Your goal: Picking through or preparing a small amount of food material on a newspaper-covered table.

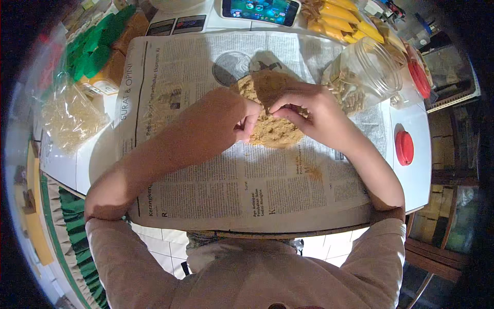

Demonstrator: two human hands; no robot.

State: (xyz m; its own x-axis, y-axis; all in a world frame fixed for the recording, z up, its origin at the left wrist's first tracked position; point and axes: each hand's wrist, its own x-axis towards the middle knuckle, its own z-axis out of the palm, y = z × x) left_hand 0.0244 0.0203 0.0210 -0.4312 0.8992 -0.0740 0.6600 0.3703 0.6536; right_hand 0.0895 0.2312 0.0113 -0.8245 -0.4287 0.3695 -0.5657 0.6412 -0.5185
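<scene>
A mound of golden-brown coarse powder (pixel 276 133) lies on a spread newspaper (pixel 216 185) before me. Over its left edge is my left hand (pixel 241 116), its fingers curled and partly hidden by the back of the hand. From the right, my right hand (pixel 312 108) reaches over the mound with thumb and forefinger tips nearly together. Anything small between the fingertips of either hand is too small or hidden to make out. A little loose powder (pixel 317 174) is scattered on the paper nearer to me.
At right, an open clear plastic jar (pixel 362 73) lies on its side with small brown pieces inside. A red lid (pixel 404 148) rests on the white table (pixel 413 185). Left stand green-capped jars (pixel 102 69) and a clear plastic bag (pixel 71 119). Behind are a phone (pixel 260 11) and yellow packets (pixel 335 19).
</scene>
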